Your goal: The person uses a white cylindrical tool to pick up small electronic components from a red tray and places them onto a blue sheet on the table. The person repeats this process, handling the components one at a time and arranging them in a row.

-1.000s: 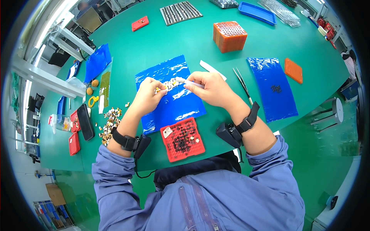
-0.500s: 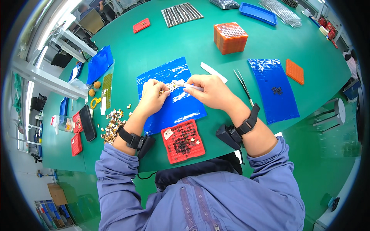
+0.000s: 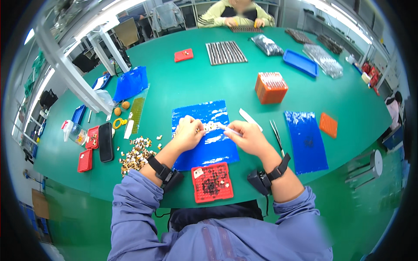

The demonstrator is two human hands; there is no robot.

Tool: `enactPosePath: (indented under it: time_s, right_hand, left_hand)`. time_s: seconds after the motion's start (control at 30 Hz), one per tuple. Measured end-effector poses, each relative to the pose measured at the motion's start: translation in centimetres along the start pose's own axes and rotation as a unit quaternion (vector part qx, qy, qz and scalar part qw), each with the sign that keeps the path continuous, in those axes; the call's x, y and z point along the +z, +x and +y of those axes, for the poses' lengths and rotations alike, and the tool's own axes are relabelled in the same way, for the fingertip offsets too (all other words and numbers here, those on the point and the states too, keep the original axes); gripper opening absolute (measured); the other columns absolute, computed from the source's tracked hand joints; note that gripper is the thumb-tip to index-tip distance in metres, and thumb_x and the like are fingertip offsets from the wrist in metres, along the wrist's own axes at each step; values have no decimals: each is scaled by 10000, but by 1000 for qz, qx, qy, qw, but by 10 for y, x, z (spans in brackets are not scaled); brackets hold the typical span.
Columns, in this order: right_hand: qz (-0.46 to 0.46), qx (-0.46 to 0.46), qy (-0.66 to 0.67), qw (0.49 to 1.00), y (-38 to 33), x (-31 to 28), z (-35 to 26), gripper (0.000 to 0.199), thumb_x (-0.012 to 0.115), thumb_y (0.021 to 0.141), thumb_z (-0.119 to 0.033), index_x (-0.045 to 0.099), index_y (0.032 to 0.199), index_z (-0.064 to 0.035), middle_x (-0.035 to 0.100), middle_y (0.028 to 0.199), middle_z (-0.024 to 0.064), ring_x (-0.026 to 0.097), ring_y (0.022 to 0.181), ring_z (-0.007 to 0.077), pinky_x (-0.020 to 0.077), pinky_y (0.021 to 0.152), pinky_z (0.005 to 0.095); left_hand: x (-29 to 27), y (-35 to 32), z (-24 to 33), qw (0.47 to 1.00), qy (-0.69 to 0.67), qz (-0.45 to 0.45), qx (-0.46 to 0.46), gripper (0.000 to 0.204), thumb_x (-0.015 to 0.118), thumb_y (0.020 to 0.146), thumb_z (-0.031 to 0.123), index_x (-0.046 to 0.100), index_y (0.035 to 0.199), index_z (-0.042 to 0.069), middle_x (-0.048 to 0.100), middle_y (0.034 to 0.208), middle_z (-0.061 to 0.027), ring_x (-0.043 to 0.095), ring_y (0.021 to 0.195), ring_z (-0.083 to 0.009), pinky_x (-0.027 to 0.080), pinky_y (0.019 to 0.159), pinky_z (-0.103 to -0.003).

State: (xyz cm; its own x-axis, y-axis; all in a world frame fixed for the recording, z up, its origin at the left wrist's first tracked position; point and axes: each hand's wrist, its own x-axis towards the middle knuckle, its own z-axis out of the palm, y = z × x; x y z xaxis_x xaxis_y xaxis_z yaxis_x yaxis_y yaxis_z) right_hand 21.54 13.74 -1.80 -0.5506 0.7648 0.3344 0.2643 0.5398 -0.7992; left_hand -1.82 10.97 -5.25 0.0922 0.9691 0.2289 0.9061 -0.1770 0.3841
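A blue plastic sheet [image 3: 209, 155] lies in front of me with a row of small whitish pieces [image 3: 212, 126] across it. My left hand [image 3: 188, 134] is closed in a pinch at the row's left end; whatever its fingertips hold is hidden. At the other end, my right hand [image 3: 247, 137] grips a slim white pen-like tool [image 3: 225, 128], its tip close to the pieces. Nearer my body sits a red ribbed tray [image 3: 231, 195] of small black parts and a few white bits. A heap of white-and-brown pieces [image 3: 137, 157] lies left of the sheet.
Right of the sheet are a white strip [image 3: 250, 118], tweezers [image 3: 276, 135], another blue sheet [image 3: 307, 152] and an orange tray [image 3: 328, 125]. An orange block stack [image 3: 271, 88] stands farther back. A black phone-like slab [image 3: 106, 142] lies left. Across the table a person [image 3: 226, 15] handles a dark tray.
The view has tilted up, so the table sits lower and the person opposite has come into sight. Both hands stay at the row of pieces, with the tool still in my right hand.
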Motion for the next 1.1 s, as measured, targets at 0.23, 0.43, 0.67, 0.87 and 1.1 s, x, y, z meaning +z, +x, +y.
enactPosePath:
  time_s: [0.23, 0.43, 0.67, 0.87, 1.1]
  right_hand:
    - [-11, 30, -5, 999, 1, -3, -7, 196, 622, 832, -200, 625, 857, -6, 544, 606, 36, 464, 537, 91, 383, 497, 268]
    - [-6, 15, -19, 1000, -2, -2, -12, 184, 621, 832, -192, 627, 855, -10, 549, 613, 42, 469, 536, 99, 378, 494, 265]
    - [-27, 13, -29, 999, -3, 1, -18, 172, 623, 831, -182, 632, 850, -12, 538, 590, 43, 468, 511, 98, 364, 466, 266]
    - [-15, 7, -40, 999, -3, -2, -23, 179, 624, 830, -185, 631, 843, -7, 535, 578, 42, 467, 496, 101, 364, 461, 264]
    - [-23, -19, -47, 998, -3, -2, -25, 166, 618, 830, -179, 624, 849, -15, 555, 615, 68, 493, 508, 134, 380, 473, 280]
  left_hand:
    - [-33, -15, -5, 997, -78, -6, 9, 129, 642, 798, 196, 599, 866, 95, 517, 974, -137, 475, 967, -302, 377, 856, -408]
    - [-88, -89, -37, 991, 118, -60, 3, 350, 625, 807, 197, 554, 1113, 43, 516, 1149, -183, 478, 1106, -346, 397, 916, -415]
    - [-88, -140, -56, 990, 134, -37, -28, 253, 557, 828, 104, 595, 1058, 5, 576, 1121, -184, 564, 1016, -328, 465, 860, -381]
    - [-97, -126, -57, 995, 102, -6, -20, 98, 613, 765, 62, 657, 850, 40, 640, 840, -113, 614, 761, -296, 498, 687, -372]
    - [-98, -119, -63, 995, 32, 94, -25, 96, 673, 729, 49, 617, 806, 41, 558, 722, -86, 574, 682, -236, 461, 607, -327]
